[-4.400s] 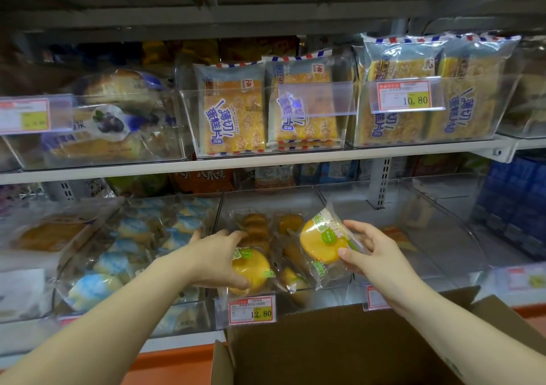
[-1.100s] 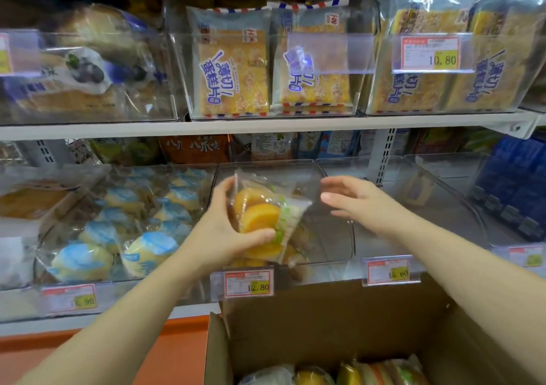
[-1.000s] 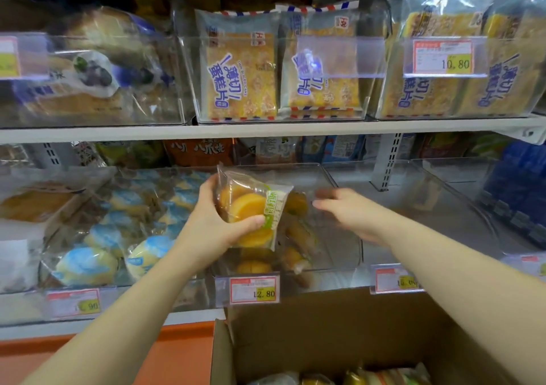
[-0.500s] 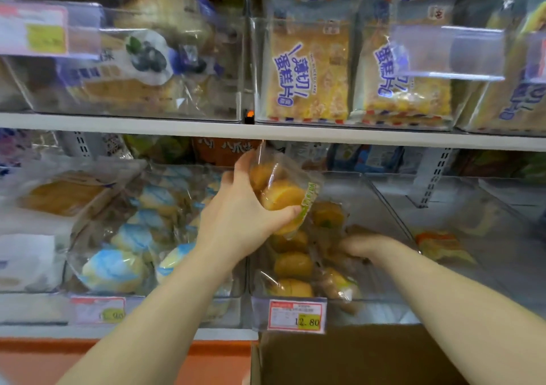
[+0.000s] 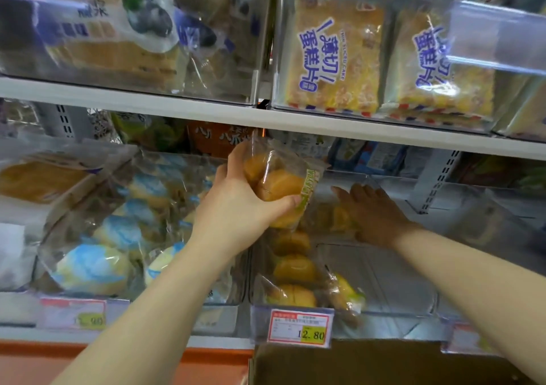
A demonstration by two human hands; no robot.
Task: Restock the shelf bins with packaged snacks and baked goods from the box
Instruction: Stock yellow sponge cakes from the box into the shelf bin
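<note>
The right hand (image 5: 375, 210), fingers spread, has reached to twelve o'clock in the clear plastic bin (image 5: 384, 281), probably making room. The left hand (image 5: 236, 204) grips the clear yellow-cake packet (image 5: 280, 183).

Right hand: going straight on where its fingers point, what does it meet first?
Likely the back wall of the clear bin: the right hand is deep inside, fingers aimed rearward. The bun packet gripped by the left hand sits close left; depth unclear.
</note>
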